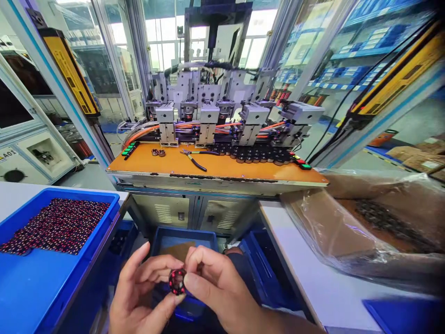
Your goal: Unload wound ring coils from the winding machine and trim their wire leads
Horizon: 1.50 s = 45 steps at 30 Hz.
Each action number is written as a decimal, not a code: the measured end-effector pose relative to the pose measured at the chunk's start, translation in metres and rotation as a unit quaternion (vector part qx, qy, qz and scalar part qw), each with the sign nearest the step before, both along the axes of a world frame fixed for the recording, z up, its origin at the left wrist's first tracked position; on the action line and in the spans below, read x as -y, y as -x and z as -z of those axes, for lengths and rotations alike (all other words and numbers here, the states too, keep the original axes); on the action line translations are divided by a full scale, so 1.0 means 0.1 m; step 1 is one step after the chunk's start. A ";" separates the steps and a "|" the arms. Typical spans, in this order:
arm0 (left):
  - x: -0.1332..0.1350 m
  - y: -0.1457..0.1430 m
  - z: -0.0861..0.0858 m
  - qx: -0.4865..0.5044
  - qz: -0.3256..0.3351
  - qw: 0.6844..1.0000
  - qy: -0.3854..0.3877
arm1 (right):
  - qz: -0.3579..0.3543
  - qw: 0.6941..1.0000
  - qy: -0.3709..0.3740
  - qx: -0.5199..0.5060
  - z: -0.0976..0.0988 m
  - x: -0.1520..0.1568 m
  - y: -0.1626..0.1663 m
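Between my two hands is a small black ring-shaped part (pixel 173 282) with red spots around it; it looks like a small motor stator core. My left hand (pixel 142 287) pinches it from the left, thumb below and fingers above. At its right edge, my right hand (pixel 219 283) has thumb and forefinger pressed together on the ring. Whether the right fingertips also hold some smaller piece is hidden. Both hands are above a blue bin (pixel 186 232) low in front of me.
At left, a blue tray (pixel 114 197) holds many similar red-spotted parts. Ahead, an orange bench (pixel 146 162) bears pliers (pixel 194 160), two copper-coloured rings (pixel 158 152) and several black parts (pixel 257 154) below a clamping machine (pixel 208 116). A plastic-lined box (pixel 313 222) with dark pieces stands right.
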<state>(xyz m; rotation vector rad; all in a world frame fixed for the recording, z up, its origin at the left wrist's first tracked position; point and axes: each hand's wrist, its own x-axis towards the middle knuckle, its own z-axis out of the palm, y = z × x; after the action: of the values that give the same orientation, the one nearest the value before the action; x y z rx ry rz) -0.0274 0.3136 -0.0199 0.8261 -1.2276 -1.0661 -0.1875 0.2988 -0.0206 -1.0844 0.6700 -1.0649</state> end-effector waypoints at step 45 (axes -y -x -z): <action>0.01 -0.04 -0.17 -0.096 0.252 0.901 -0.341 | -0.202 0.935 0.241 -0.162 -0.44 0.54 0.35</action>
<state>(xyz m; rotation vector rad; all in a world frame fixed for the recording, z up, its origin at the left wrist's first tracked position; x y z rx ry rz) -0.0234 0.3124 -0.0030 0.9089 -0.9092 -2.0231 -0.2222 0.2446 0.0238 -1.7675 0.4154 -0.7075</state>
